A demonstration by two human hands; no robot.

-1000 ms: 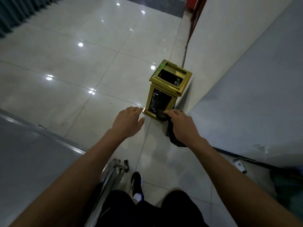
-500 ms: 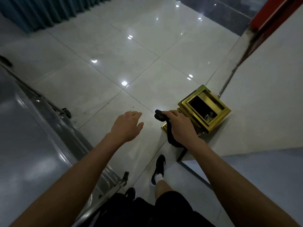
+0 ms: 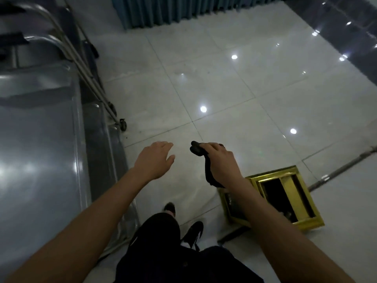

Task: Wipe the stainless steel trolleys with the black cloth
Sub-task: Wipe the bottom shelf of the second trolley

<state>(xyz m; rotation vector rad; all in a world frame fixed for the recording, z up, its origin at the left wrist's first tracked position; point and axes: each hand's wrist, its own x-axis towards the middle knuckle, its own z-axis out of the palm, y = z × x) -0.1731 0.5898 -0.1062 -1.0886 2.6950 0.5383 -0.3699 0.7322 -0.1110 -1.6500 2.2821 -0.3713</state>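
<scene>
Head view, looking down at a glossy white tiled floor (image 3: 234, 88). Right hand (image 3: 221, 163) grips the black cloth (image 3: 201, 152), fingers curled round it; one bunched end sticks out past the knuckles, the rest hangs below the palm. Left hand (image 3: 154, 158) is empty, fingers relaxed and spread, palm down, in the air just beside the trolley edge, not touching it. Hands are apart, with floor showing between them. Stainless steel trolley (image 3: 38, 139) fills the left side, flat top shiny with glare. A second trolley frame (image 3: 61, 40) with tubular handles and a castor sits behind it. Gold bin (image 3: 285, 197) stands on the floor under the right forearm, open top facing up. Teal curtain (image 3: 183, 9) along the far edge. Person's dark trousers and dark shoes show at bottom centre.
</scene>
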